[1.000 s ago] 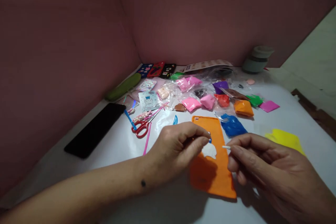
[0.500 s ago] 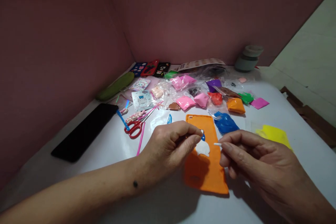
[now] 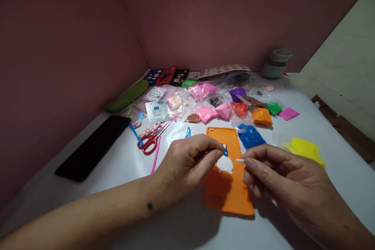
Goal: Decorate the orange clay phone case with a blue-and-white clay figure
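Note:
An orange phone case (image 3: pixel 240 191), its surface looking clay-covered, lies flat in front of me. On it sit a white cat-head-like clay shape (image 3: pixel 225 165) and a small blue clay piece (image 3: pixel 225 152). My left hand (image 3: pixel 195 160) hovers over the case's left side, thumb and forefinger pinched together; whatever is between them is hidden or too small to name. Over the case's right edge, my right hand (image 3: pixel 278 179) pinches a thin white clay strip (image 3: pixel 240 160), whose tip points left toward the cat shape. Shadows of the hands fall on the lower case.
Left of the hands lie red-handled scissors (image 3: pixel 149 144), a pink stick (image 3: pixel 156 156) and a black phone-like slab (image 3: pixel 93 148). Beyond are several clay packets, including blue (image 3: pixel 251 136), orange (image 3: pixel 262 117) and yellow (image 3: pixel 306 151). A jar (image 3: pixel 276 64) stands by the pink wall.
The view has shifted slightly, so everything sits a little further left. Both hands keep nearly the same pose, and the white strip stays in my right fingers.

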Available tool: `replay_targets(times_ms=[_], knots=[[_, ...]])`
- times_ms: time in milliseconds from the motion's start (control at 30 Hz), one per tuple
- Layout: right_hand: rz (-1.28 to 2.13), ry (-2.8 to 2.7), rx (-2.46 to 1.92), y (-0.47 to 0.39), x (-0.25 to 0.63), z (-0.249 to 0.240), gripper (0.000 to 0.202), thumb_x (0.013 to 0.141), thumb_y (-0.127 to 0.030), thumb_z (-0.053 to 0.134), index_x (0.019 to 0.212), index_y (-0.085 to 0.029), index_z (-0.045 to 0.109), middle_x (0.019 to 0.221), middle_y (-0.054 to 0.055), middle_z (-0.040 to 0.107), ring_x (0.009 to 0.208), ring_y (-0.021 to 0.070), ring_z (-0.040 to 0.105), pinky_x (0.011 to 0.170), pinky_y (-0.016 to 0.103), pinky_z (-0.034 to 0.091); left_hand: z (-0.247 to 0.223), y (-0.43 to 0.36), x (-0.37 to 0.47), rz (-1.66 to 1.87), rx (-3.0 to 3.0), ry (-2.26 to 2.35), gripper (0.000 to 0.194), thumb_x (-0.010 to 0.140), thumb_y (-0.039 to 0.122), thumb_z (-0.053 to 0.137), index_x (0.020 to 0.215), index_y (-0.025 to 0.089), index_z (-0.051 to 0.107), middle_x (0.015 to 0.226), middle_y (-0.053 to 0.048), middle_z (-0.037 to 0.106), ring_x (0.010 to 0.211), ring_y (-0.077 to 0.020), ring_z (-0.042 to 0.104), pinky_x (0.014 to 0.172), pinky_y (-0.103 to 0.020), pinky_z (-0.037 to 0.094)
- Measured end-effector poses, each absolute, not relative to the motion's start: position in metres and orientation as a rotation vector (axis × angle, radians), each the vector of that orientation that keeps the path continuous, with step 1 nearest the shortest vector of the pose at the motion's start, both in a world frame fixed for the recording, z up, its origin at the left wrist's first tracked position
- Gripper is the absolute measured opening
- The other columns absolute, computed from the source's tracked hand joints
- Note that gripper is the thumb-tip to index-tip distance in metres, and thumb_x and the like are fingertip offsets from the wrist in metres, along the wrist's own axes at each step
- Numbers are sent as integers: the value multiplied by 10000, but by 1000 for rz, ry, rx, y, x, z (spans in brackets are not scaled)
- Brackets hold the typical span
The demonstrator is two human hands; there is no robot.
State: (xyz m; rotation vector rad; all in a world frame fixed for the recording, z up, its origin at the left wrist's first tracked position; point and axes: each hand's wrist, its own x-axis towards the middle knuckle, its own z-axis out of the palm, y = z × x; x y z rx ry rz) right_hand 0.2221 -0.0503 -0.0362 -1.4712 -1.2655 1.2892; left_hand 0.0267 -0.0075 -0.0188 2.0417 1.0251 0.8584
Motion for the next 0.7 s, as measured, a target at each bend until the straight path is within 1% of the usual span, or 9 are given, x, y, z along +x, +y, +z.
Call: replay_targets(times_ms=[133, 233, 300, 433, 600, 700], knots=[[1209, -1322, -1487, -54, 220, -33, 252, 832, -473, 611, 816, -224, 647, 593, -17, 623, 501, 117, 557, 455, 202, 470, -21, -7, 27, 853, 2060, 1003, 112, 847, 125, 577, 882, 101, 681, 697, -4, 646, 585, -77, 540, 529, -168, 412], [1088, -1427, -1482, -57, 217, -31, 186, 827, -415, 619, 785, -241, 671, 596, -25, 618, 530, 122, 553, 478, 199, 460, -22, -7, 27, 878, 2112, 921, 111, 850, 117, 578, 876, 98, 685, 757, -25, 661, 660, -91, 572, 600, -180, 432], [985, -1513, -1454, -57, 216, -31, 144, 833, -366, 614, 769, -256, 680, 610, -34, 626, 540, 113, 553, 488, 184, 451, -23, -8, 27, 884, 2143, 878, 124, 856, 101, 571, 876, 93, 693, 763, -32, 654, 683, -92, 575, 616, -177, 430], [919, -1616, -1395, -56, 217, -35, 117, 861, -314, 588, 797, -272, 676, 636, -47, 645, 546, 102, 573, 499, 166, 456, -24, -9, 28, 898, 2145, 837, 146, 862, 95, 563, 887, 81, 706, 770, -46, 636, 687, -91, 566, 611, -174, 426], [870, -1716, -1428, -59, 220, -36, 137, 886, -335, 549, 827, -271, 654, 663, -38, 664, 561, 119, 614, 498, 183, 480, -23, -12, 31, 813, 2139, 856, 131, 807, 65, 608, 903, 69, 697, 770, -44, 595, 608, -82, 519, 544, -177, 413], [827, -1804, -1411, -62, 220, -35, 140, 894, -341, 535, 835, -274, 643, 672, -34, 668, 598, 138, 658, 520, 189, 507, -22, -14, 31, 815, 2148, 838, 122, 813, 73, 609, 902, 60, 691, 771, -50, 594, 612, -89, 521, 546, -182, 419]])
